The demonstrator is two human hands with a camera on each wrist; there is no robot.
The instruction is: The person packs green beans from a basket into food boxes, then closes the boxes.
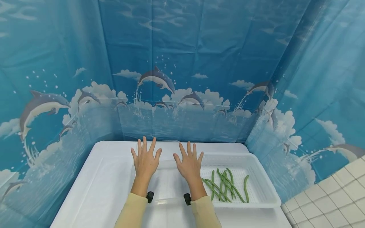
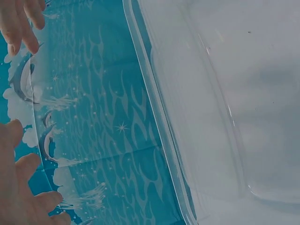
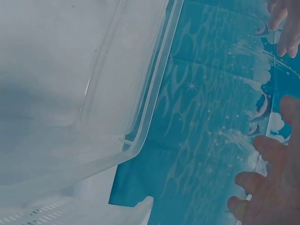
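My left hand [image 1: 146, 162] is held out over a clear plastic bin [image 1: 168, 201], its fingers straight and spread. Level with it, a short way to the right, my right hand [image 1: 189, 164] has its fingers spread too. Neither hand holds anything. To the right stands a white perforated basket [image 1: 265, 180] with several green beans [image 1: 246, 188] lying loosely across its bottom. The left wrist view catches the bin's long rim [image 2: 159, 108] beyond the fingers; the right wrist view has a bin corner [image 3: 136, 150] close to the basket's edge [image 3: 145, 206].
Bin and basket rest on a white-covered table [image 1: 88, 183]. A blue curtain [image 1: 182, 123] printed with dolphins hangs behind it and along both sides. White tiles [image 1: 336, 193] show at the lower right. A dark wrist mount [image 1: 150, 197] sits on the inner side of the left wrist.
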